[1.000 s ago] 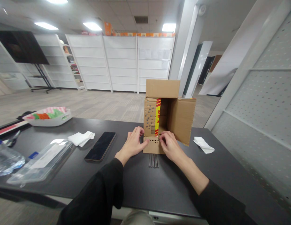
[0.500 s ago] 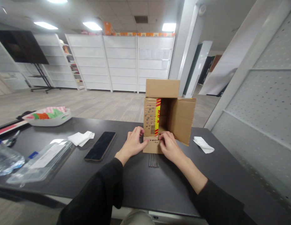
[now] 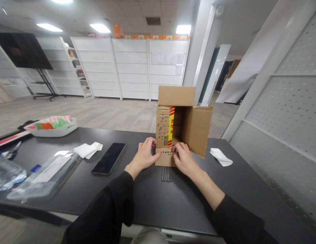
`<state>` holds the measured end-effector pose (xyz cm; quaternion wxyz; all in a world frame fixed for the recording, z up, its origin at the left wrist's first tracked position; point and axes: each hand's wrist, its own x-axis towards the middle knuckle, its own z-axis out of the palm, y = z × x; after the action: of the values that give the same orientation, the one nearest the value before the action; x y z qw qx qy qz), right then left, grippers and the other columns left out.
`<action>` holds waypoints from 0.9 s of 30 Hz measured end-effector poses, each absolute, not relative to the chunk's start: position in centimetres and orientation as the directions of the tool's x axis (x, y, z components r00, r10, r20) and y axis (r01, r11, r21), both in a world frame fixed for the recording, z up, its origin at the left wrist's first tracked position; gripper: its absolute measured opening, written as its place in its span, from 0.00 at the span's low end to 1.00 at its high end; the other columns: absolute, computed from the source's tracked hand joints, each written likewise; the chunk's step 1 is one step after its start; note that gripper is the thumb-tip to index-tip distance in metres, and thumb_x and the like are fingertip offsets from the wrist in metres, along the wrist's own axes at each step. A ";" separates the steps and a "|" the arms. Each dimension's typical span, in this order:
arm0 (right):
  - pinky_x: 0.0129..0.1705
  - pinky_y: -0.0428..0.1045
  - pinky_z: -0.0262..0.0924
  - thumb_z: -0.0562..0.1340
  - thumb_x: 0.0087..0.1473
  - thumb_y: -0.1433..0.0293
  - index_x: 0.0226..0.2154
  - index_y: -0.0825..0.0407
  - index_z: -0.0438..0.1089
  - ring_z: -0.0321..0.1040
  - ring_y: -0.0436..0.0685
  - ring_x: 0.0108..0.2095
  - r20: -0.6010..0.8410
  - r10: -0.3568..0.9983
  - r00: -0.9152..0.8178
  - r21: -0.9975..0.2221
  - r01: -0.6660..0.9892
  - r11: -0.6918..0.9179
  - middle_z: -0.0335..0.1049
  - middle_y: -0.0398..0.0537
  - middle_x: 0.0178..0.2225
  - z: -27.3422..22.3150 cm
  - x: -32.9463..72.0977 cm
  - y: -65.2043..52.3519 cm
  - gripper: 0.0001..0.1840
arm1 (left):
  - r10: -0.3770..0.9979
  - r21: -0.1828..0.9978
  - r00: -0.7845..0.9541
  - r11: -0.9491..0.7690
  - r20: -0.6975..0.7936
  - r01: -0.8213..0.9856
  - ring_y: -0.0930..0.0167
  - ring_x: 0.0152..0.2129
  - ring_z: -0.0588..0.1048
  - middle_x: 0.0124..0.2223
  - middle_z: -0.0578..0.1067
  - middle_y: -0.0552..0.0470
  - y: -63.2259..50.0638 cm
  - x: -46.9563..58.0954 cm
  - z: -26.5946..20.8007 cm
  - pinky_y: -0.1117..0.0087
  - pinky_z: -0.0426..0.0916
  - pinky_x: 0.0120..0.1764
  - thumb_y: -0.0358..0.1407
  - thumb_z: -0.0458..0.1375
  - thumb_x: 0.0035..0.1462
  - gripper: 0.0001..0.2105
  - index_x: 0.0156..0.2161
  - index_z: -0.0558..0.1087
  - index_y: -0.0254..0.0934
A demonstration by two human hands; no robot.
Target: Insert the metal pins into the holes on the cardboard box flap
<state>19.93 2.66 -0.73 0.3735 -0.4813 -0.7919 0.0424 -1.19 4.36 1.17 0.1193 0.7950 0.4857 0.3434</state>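
An open cardboard box (image 3: 163,118) stands on its side, facing me, with yellow and red tape along its front. Several grey round spots dot its left panel. Its lower flap (image 3: 163,162) lies toward me and has rows of small dark holes. My left hand (image 3: 145,155) is at the box's left edge, thumb stretched out to the flap and apart from the curled fingers. At the flap's right side, my right hand (image 3: 185,159) has its fingertips pinched together; whatever they hold is hidden. Several thin metal nails (image 3: 166,174) lie side by side in front of the flap.
On the black table (image 3: 147,200), a phone (image 3: 109,158), white tissues (image 3: 88,149), a clear plastic case (image 3: 49,174) and a water bottle (image 3: 7,173) lie left. A white basket (image 3: 52,133) stands behind them. Another tissue (image 3: 221,157) lies right, near a perforated panel (image 3: 285,115).
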 end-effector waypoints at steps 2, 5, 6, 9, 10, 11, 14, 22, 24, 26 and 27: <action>0.45 0.58 0.60 0.51 0.51 0.78 0.33 0.50 0.59 0.59 0.62 0.41 0.547 0.795 -0.263 -0.423 0.732 0.534 0.63 0.52 0.37 -0.8 20.0 2.7 0.09 | 0.853 0.522 0.293 -0.501 0.432 0.690 0.66 0.42 0.71 0.42 0.71 0.52 4.4 -1.2 1.1 0.60 0.58 0.48 0.40 0.58 0.55 0.13 0.43 0.62 0.40; 0.45 0.58 0.59 0.51 0.52 0.78 0.33 0.49 0.58 0.59 0.62 0.40 0.545 0.796 -0.264 -0.424 0.731 0.534 0.63 0.51 0.36 -0.8 20.0 2.7 0.08 | 0.851 0.517 0.290 -0.502 0.438 0.694 0.66 0.42 0.71 0.42 0.71 0.52 4.5 -1.2 1.0 0.60 0.58 0.47 0.40 0.58 0.55 0.13 0.43 0.61 0.40; 0.44 0.58 0.59 0.51 0.53 0.78 0.33 0.49 0.58 0.59 0.62 0.40 0.546 0.796 -0.263 -0.426 0.731 0.534 0.63 0.51 0.36 -0.8 19.9 2.7 0.07 | 0.851 0.516 0.289 -0.501 0.438 0.695 0.66 0.41 0.71 0.42 0.71 0.52 4.5 -1.2 1.0 0.60 0.58 0.47 0.40 0.58 0.55 0.13 0.43 0.61 0.40; 0.44 0.57 0.59 0.51 0.53 0.77 0.32 0.48 0.57 0.59 0.62 0.40 0.543 0.798 -0.263 -0.429 0.730 0.532 0.62 0.50 0.36 -0.7 19.9 2.7 0.07 | 0.851 0.514 0.289 -0.501 0.438 0.696 0.66 0.41 0.71 0.42 0.71 0.52 4.6 -1.2 0.9 0.60 0.58 0.47 0.40 0.58 0.55 0.13 0.43 0.61 0.40; 0.44 0.57 0.59 0.52 0.53 0.77 0.32 0.48 0.57 0.59 0.62 0.40 0.542 0.798 -0.263 -0.428 0.731 0.531 0.62 0.50 0.36 -0.7 19.9 2.7 0.07 | 0.851 0.514 0.291 -0.503 0.438 0.695 0.66 0.41 0.71 0.42 0.71 0.52 4.5 -1.2 1.0 0.60 0.58 0.47 0.40 0.58 0.55 0.13 0.43 0.61 0.40; 0.44 0.57 0.59 0.52 0.53 0.77 0.32 0.48 0.57 0.59 0.62 0.40 0.541 0.799 -0.264 -0.426 0.733 0.530 0.62 0.50 0.36 -0.7 19.9 2.7 0.07 | 0.850 0.513 0.293 -0.504 0.438 0.695 0.66 0.41 0.71 0.42 0.71 0.52 4.5 -1.2 1.0 0.60 0.58 0.47 0.40 0.58 0.55 0.13 0.43 0.61 0.40; 0.44 0.57 0.59 0.52 0.51 0.77 0.33 0.48 0.57 0.59 0.62 0.40 0.544 0.797 -0.262 -0.417 0.740 0.528 0.62 0.50 0.35 -0.7 19.9 2.7 0.08 | 0.849 0.513 0.295 -0.506 0.439 0.693 0.66 0.42 0.71 0.42 0.71 0.52 4.5 -1.2 1.0 0.60 0.58 0.47 0.40 0.58 0.55 0.13 0.43 0.61 0.40; 0.43 0.56 0.59 0.53 0.50 0.77 0.32 0.49 0.59 0.59 0.62 0.39 0.564 0.791 -0.238 -0.403 0.757 0.515 0.64 0.51 0.35 -0.7 19.7 2.8 0.07 | 0.852 0.515 0.296 -0.501 0.431 0.695 0.66 0.41 0.71 0.43 0.71 0.52 4.4 -1.2 1.1 0.60 0.58 0.47 0.40 0.58 0.55 0.13 0.43 0.61 0.40; 0.43 0.57 0.59 0.53 0.50 0.76 0.31 0.49 0.59 0.60 0.62 0.39 0.567 0.790 -0.233 -0.403 0.758 0.513 0.64 0.51 0.35 -0.7 19.6 2.9 0.06 | 0.854 0.518 0.297 -0.500 0.427 0.694 0.66 0.42 0.71 0.43 0.71 0.52 4.4 -1.1 1.2 0.60 0.58 0.47 0.40 0.58 0.55 0.13 0.43 0.61 0.40; 0.43 0.57 0.59 0.53 0.51 0.76 0.31 0.49 0.59 0.60 0.62 0.39 0.572 0.786 -0.232 -0.405 0.754 0.517 0.65 0.52 0.35 -0.8 19.6 3.0 0.06 | 0.855 0.520 0.298 -0.499 0.424 0.693 0.66 0.42 0.71 0.43 0.71 0.52 4.4 -1.1 1.2 0.60 0.58 0.47 0.40 0.58 0.56 0.13 0.43 0.61 0.40; 0.43 0.57 0.59 0.53 0.51 0.76 0.31 0.49 0.59 0.60 0.62 0.39 0.578 0.783 -0.230 -0.406 0.751 0.520 0.65 0.52 0.35 -0.8 19.6 3.0 0.05 | 0.856 0.521 0.296 -0.498 0.424 0.693 0.66 0.42 0.71 0.43 0.71 0.52 4.4 -1.1 1.2 0.60 0.58 0.47 0.40 0.58 0.56 0.13 0.43 0.61 0.40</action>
<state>19.63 2.98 -0.80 0.3818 -0.4893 -0.7838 0.0209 -1.14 4.37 1.20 0.1198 0.7961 0.4864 0.3395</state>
